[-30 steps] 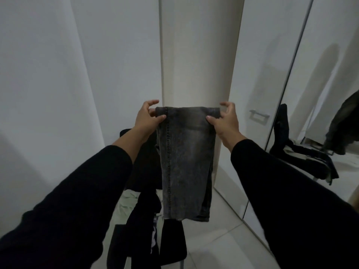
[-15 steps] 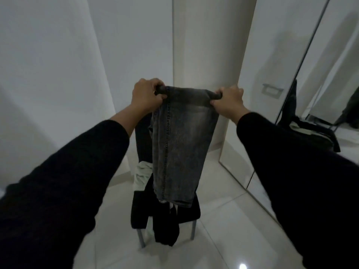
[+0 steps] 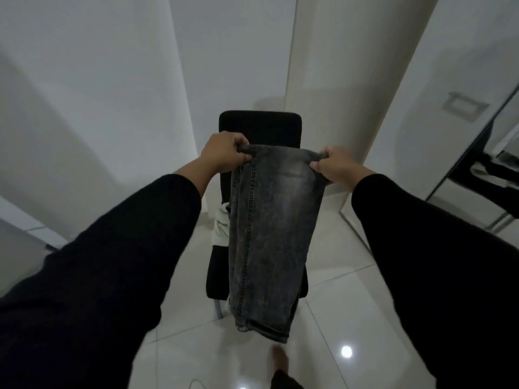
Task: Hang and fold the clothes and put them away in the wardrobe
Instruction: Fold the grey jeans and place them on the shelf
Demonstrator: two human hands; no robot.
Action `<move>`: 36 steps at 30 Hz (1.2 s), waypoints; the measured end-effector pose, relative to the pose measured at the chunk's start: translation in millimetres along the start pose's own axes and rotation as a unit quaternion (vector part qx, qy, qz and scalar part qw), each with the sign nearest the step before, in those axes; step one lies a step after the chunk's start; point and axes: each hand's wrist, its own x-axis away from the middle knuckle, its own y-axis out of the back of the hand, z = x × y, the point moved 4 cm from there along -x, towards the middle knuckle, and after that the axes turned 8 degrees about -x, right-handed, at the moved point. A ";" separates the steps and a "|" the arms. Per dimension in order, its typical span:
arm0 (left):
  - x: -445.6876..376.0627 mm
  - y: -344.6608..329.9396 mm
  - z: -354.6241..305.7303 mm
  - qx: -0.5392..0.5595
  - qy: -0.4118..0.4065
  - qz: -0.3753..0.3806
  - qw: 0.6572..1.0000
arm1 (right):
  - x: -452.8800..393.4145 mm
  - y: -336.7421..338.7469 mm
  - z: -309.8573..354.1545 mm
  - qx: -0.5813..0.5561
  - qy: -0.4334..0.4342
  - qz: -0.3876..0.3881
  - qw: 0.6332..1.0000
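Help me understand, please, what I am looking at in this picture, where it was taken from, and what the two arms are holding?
There is no machine here: the camera is worn on a person's head and looks forward and down, so the two black-sleeved arms are the person's own. The left hand and the right hand each grip one end of the top fold of a pair of grey jeans, which hangs doubled over in the air. Behind it stands a black chair with more clothes on it, including something pale. The floor is glossy white tile. At right is a white wardrobe door beside a mirror.
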 end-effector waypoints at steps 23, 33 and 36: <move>-189.7 -257.7 121.5 0.233 0.254 0.146 0.927 | -273.9 -111.4 -158.1 0.072 0.016 0.050 0.996; -55.1 -274.6 125.1 0.235 0.350 0.179 0.889 | -165.0 -142.3 -200.0 0.130 0.068 0.148 0.978; 7.1 -299.5 131.0 0.241 0.394 0.172 0.870 | -116.2 -156.9 -227.6 0.140 0.064 0.168 0.974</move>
